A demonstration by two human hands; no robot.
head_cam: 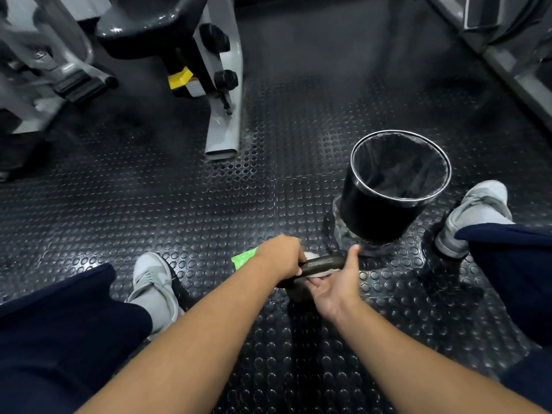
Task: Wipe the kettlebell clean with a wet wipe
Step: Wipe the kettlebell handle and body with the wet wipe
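A dark kettlebell (324,262) stands on the studded rubber floor between my feet, its handle on top. My left hand (280,258) is shut around the left end of the handle. My right hand (336,283) presses a white wet wipe (321,274) against the handle's underside and the bell's body, thumb raised by the handle's right end. Most of the bell's body is hidden under my hands. A green wipe packet (243,259) lies on the floor just left of my left hand.
A black bin (385,201) with a dark liner stands just beyond the kettlebell to the right. My grey shoes (155,282) (475,213) flank the spot. A grey gym machine leg (224,130) reaches in from the back left, another frame (513,64) at the right.
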